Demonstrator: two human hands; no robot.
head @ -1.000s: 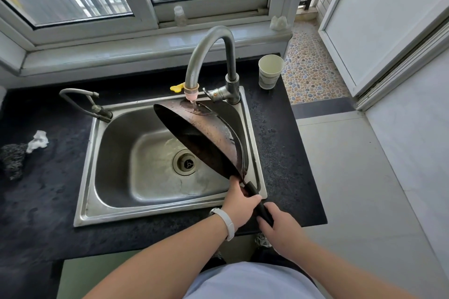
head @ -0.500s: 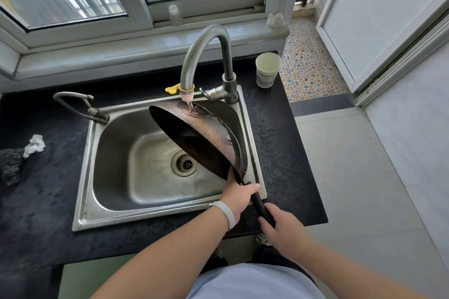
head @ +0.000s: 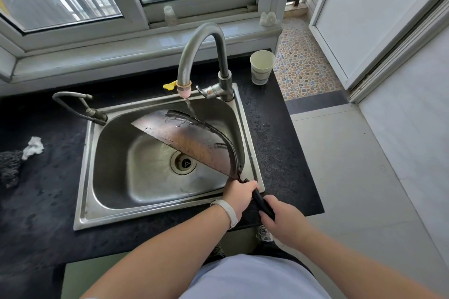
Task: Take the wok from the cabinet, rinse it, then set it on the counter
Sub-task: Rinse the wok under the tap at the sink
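Observation:
A dark, rust-brown wok (head: 194, 141) hangs tilted on its side over the steel sink (head: 102, 192), its back turned toward me. Water runs from the tall grey faucet (head: 194, 48) onto the wok's upper rim. My left hand (head: 239, 193) grips the black handle (head: 261, 199) close to the wok's base. My right hand (head: 281, 221) holds the same handle farther down, at the sink's front right corner. The black counter (head: 36, 221) surrounds the sink.
A paper cup (head: 262, 67) stands on the counter right of the faucet. A second small tap (head: 80, 107) is at the sink's back left. A steel scourer (head: 9, 167) and crumpled tissue (head: 32, 147) lie at far left. A yellow item (head: 169, 85) sits behind the faucet.
The wok has rolled over in both hands: its dark hollow faced me before, its brown back faces me now. It has also dropped a little lower beneath the running water.

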